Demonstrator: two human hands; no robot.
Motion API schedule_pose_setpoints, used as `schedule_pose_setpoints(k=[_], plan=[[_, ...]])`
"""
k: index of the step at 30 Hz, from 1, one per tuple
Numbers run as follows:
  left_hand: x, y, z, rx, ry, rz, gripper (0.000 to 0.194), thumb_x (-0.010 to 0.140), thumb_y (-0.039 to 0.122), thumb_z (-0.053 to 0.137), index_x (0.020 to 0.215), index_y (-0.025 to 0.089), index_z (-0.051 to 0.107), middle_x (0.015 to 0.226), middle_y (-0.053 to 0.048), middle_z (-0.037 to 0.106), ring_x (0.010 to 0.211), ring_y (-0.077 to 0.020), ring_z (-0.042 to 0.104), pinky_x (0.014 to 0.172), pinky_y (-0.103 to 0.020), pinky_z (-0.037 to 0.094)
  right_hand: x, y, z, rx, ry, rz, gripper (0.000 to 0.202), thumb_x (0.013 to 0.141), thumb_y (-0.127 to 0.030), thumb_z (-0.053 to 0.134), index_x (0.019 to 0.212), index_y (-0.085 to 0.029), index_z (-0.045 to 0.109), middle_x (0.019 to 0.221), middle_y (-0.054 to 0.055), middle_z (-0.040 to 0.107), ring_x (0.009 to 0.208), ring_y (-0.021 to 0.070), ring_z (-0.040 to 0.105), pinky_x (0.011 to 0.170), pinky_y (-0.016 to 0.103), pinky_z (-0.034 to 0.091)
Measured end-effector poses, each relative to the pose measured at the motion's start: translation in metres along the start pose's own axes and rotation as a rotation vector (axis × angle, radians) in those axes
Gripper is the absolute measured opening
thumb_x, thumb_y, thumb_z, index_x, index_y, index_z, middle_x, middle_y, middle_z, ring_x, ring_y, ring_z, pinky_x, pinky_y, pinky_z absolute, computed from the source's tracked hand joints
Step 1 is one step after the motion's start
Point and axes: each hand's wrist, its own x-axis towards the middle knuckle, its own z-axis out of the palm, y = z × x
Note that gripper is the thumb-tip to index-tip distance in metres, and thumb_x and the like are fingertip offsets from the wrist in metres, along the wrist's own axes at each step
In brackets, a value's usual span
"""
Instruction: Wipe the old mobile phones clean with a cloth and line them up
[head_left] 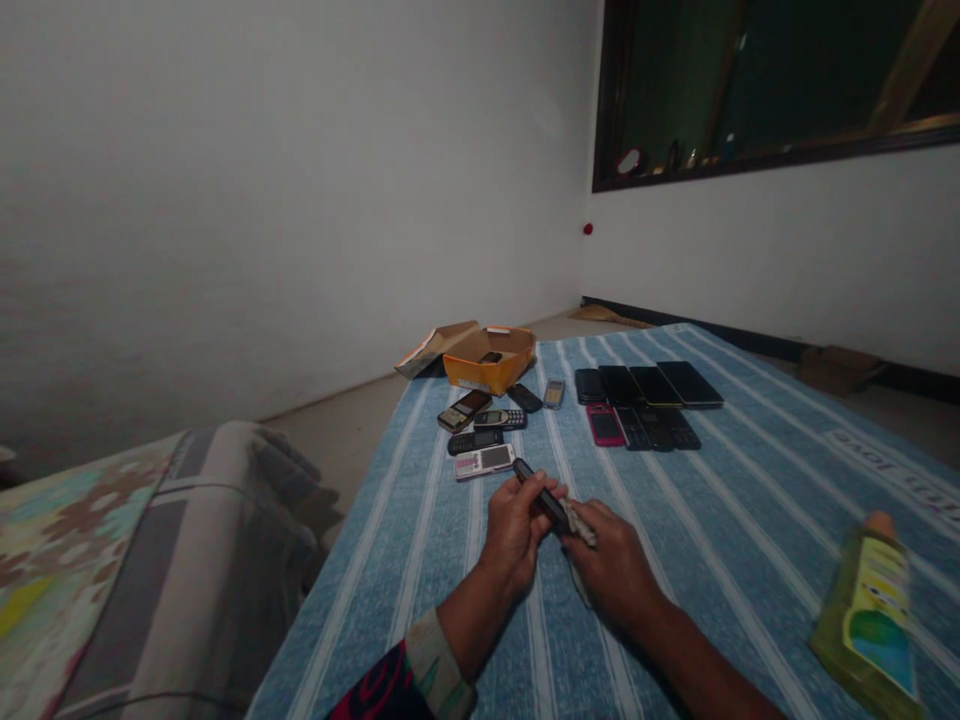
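Observation:
My left hand (517,530) is closed round a dark mobile phone (541,494), held tilted above the striped cloth. Against the phone's near end, my right hand (611,555) grips a pale, crumpled cloth (579,524). Just beyond my hands lie loose phones: a white and pink one (484,461), a black one (475,441), a dark one with light keys (500,419) and several more. Farther right, phones sit in two rows, with a pink-framed phone (605,425) at the front left and a large black one (689,384) at the back right.
An orange cardboard box (487,375) stands open at the far left of the blue striped cloth (720,560), a small dark phone inside. At the right front lies a bottle of yellow-green liquid (870,610). A draped bed or seat (202,560) is on the left.

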Motion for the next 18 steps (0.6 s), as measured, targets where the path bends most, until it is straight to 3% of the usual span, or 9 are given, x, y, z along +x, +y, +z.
schedule_pose_setpoints(k=[6, 13, 18], plan=[[-0.005, 0.003, 0.002, 0.091, -0.124, -0.017, 0.03, 0.064, 0.029, 0.081, 0.08, 0.015, 0.06, 0.077, -0.005, 0.07, 0.073, -0.0175, 0.068, 0.066, -0.026, 0.052, -0.001, -0.002, -0.005, 0.097, -0.041, -0.105, 0.06, 0.067, 0.005, 0.04, 0.115, -0.021, 0.064, 0.099, 0.006, 0.061, 0.095, 0.0179, 0.06, 0.087, 0.028, 0.047], [-0.007, 0.002, 0.0, 0.151, -0.262, -0.069, 0.028, 0.064, 0.027, 0.081, 0.078, 0.013, 0.062, 0.071, 0.0, 0.064, 0.064, -0.0116, 0.06, 0.062, -0.022, 0.045, -0.001, 0.0, -0.003, 0.117, -0.02, -0.078, 0.047, 0.072, 0.002, 0.04, 0.103, -0.019, 0.069, 0.085, 0.004, 0.061, 0.082, 0.0169, 0.06, 0.074, 0.025, 0.047], [-0.011, -0.002, -0.001, 0.146, -0.375, -0.103, 0.029, 0.065, 0.028, 0.082, 0.081, 0.014, 0.063, 0.073, -0.001, 0.064, 0.068, -0.0133, 0.061, 0.066, -0.024, 0.045, 0.001, 0.007, -0.008, 0.112, 0.022, -0.082, 0.038, 0.078, -0.004, 0.044, 0.1, -0.02, 0.071, 0.084, 0.004, 0.064, 0.079, 0.0167, 0.061, 0.072, 0.026, 0.047]])
